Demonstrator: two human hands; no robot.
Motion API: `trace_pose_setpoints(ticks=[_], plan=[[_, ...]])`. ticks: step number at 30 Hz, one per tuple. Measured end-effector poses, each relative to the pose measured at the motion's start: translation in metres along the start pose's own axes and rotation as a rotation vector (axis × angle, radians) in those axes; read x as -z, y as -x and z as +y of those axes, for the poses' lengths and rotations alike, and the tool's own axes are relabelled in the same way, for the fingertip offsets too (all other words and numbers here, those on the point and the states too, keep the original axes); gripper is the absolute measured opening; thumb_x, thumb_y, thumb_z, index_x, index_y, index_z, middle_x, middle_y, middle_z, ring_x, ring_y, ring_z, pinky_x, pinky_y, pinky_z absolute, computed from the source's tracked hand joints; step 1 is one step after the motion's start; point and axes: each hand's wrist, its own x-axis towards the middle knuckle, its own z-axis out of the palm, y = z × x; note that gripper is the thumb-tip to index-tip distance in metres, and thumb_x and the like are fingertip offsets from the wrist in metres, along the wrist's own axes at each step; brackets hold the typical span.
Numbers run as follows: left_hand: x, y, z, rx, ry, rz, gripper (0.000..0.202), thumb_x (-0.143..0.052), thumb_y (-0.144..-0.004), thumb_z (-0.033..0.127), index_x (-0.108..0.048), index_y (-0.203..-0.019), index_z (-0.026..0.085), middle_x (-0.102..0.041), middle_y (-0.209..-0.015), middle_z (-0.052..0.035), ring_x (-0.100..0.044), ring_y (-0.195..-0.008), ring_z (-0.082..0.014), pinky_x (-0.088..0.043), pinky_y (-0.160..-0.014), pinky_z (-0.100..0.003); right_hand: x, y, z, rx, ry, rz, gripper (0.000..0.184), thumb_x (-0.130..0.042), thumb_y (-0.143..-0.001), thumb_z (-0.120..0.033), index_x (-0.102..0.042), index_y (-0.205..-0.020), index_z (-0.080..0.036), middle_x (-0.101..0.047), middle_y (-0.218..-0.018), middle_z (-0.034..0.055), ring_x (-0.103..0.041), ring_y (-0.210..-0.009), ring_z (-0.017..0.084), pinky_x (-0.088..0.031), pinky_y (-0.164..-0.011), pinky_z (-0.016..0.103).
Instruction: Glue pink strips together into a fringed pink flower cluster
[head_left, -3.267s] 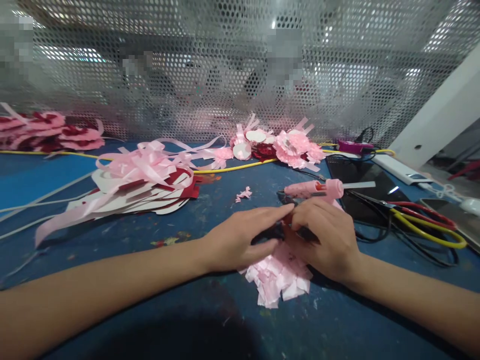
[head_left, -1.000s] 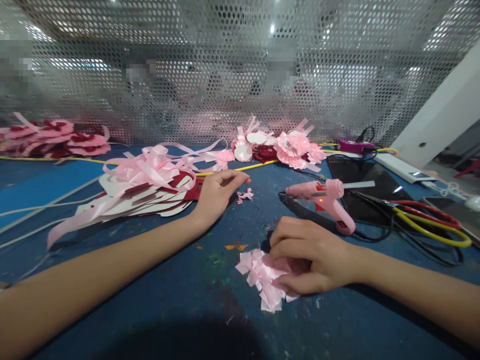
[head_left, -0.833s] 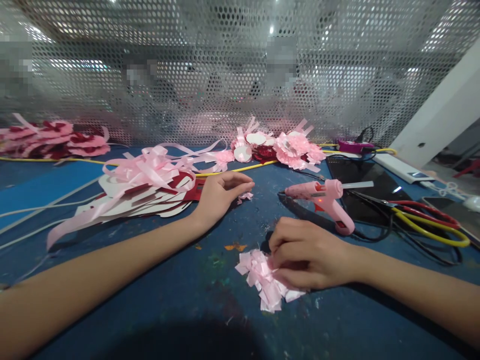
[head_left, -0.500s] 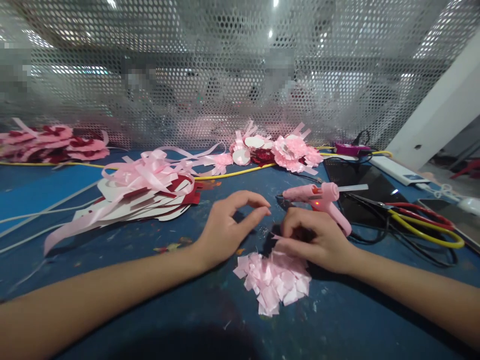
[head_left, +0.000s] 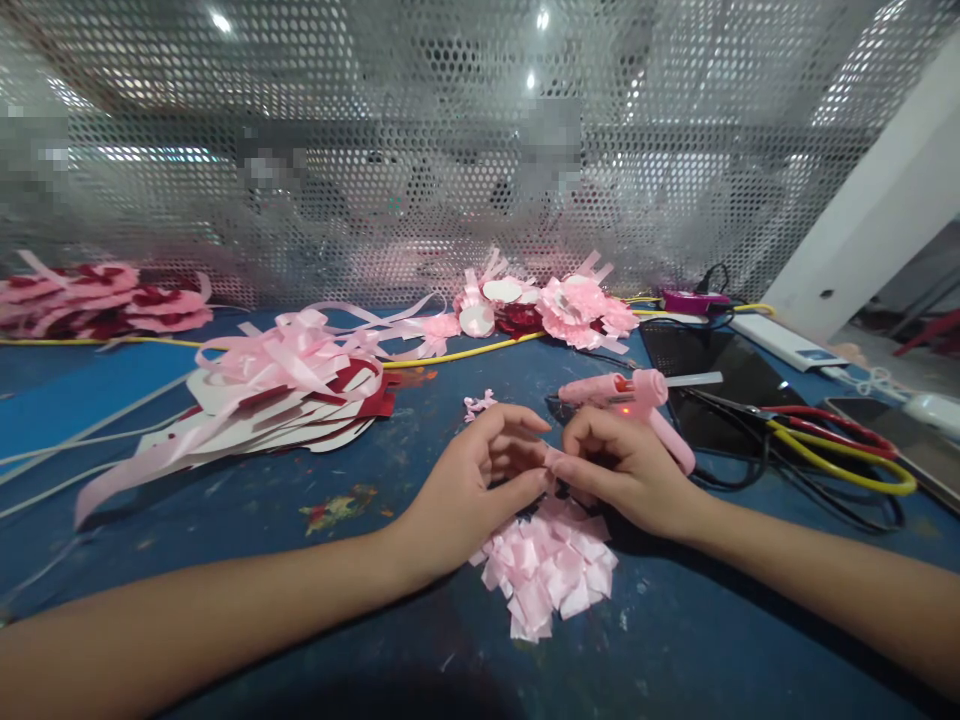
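Observation:
A small pink ribbon piece [head_left: 551,458] is pinched at the fingertips of my right hand [head_left: 630,470]. My left hand [head_left: 487,490] meets it there, its thumb and a finger closed at the piece's other side, the index finger lifted. The fingers partly hide the piece. Just below both hands lies a pile of cut pink satin ribbon pieces [head_left: 559,570]. Behind my left hand sits a little cluster of folded pink bits [head_left: 478,404]. The pink glue gun [head_left: 600,388], its red light on, lies behind my right hand, which covers part of it.
To the left, pink ribbons [head_left: 289,350] lie over stacked white and red cutouts [head_left: 300,430]. Pink and red rosettes [head_left: 581,305] line the mesh partition [head_left: 420,180]. At right are a dark tablet-like panel [head_left: 712,370], scissors with yellow-red handles [head_left: 840,460], cables and a white power strip [head_left: 787,343].
My left hand has moved right to meet my right hand at the ribbon piece. The small folded cluster, previously hidden behind my left hand, now shows. The view has shifted slightly.

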Motion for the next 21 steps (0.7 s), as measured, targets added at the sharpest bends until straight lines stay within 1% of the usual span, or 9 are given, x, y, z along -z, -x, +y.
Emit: trace_pose_setpoints(ticks=[3,5,6,8,11,13,16,21], plan=[[-0.0018,0.0016,0.0025,0.05,-0.093,-0.124,0.029,-0.065,-0.076,0.016,-0.05,-0.101,0.02,-0.063,-0.082,0.001,-0.061,-0.074,-0.0109,-0.048,-0.072,-0.025,0.0003,0.0017,0.0011,0.025,-0.003,0.036,0.02,-0.051,-0.089,-0.035,-0.045,-0.076,-0.021,-0.048,-0.054,-0.0072,-0.046,-0.044,0.007,-0.036,-0.042,0.019],[-0.0026,0.0022,0.0042,0.059,-0.146,-0.193,0.033,-0.067,-0.074,0.017,-0.05,-0.103,0.019,-0.065,-0.082,-0.0003,-0.062,-0.075,-0.0124,-0.049,-0.074,-0.028,0.0008,0.0023,0.0017,0.076,0.0,0.058,0.019,-0.047,-0.091,-0.035,-0.046,-0.078,-0.021,-0.048,-0.055,-0.0072,-0.046,-0.044,0.006,-0.036,-0.041,0.018],[-0.0026,0.0021,0.005,0.046,-0.164,-0.195,0.033,-0.067,-0.074,0.018,-0.051,-0.102,0.019,-0.065,-0.084,-0.0009,-0.062,-0.077,-0.0129,-0.049,-0.076,-0.028,0.0012,0.0023,0.0016,0.105,0.008,0.061,0.018,-0.047,-0.091,-0.034,-0.047,-0.079,-0.021,-0.048,-0.056,-0.0069,-0.046,-0.044,0.006,-0.036,-0.041,0.018],[-0.0021,0.0015,0.0061,0.007,-0.18,-0.149,0.025,-0.065,-0.076,0.02,-0.054,-0.098,0.018,-0.065,-0.088,-0.0017,-0.061,-0.08,-0.0129,-0.048,-0.075,-0.027,0.0018,0.002,0.001,0.144,0.032,0.047,0.018,-0.049,-0.091,-0.033,-0.049,-0.079,-0.02,-0.049,-0.057,-0.0064,-0.046,-0.045,0.005,-0.036,-0.042,0.017],[-0.0007,0.0,0.007,0.004,-0.17,-0.104,0.011,-0.058,-0.082,0.023,-0.058,-0.091,0.017,-0.064,-0.085,-0.0016,-0.06,-0.074,-0.0116,-0.047,-0.065,-0.023,0.0023,0.0016,-0.0009,0.155,0.079,0.032,0.018,-0.05,-0.09,-0.032,-0.051,-0.078,-0.019,-0.049,-0.058,-0.0059,-0.047,-0.047,0.005,-0.038,-0.043,0.017],[-0.0003,-0.0005,0.007,-0.003,-0.148,-0.1,0.009,-0.057,-0.082,0.024,-0.058,-0.088,0.017,-0.065,-0.082,-0.0011,-0.059,-0.07,-0.011,-0.046,-0.062,-0.022,0.0023,0.002,-0.0019,0.157,0.115,0.03,0.018,-0.052,-0.089,-0.032,-0.052,-0.076,-0.019,-0.049,-0.058,-0.0057,-0.047,-0.048,0.005,-0.039,-0.044,0.017],[-0.0005,-0.0002,0.0065,-0.022,-0.143,-0.103,0.007,-0.058,-0.08,0.019,-0.059,-0.087,0.017,-0.065,-0.082,0.0,-0.06,-0.071,-0.0103,-0.046,-0.066,-0.021,0.0021,0.0035,-0.0025,0.163,0.153,0.016,0.018,-0.054,-0.088,-0.031,-0.052,-0.076,-0.018,-0.05,-0.058,-0.0055,-0.048,-0.049,0.006,-0.039,-0.044,0.017],[-0.0018,0.0002,0.0055,-0.015,-0.171,-0.108,0.015,-0.057,-0.074,0.008,-0.059,-0.085,0.017,-0.065,-0.081,0.0008,-0.06,-0.073,-0.0106,-0.047,-0.069,-0.022,0.0014,0.0039,-0.0022,0.177,0.181,0.008,0.019,-0.052,-0.089,-0.031,-0.053,-0.076,-0.018,-0.052,-0.059,-0.0045,-0.05,-0.049,0.006,-0.039,-0.045,0.017]])
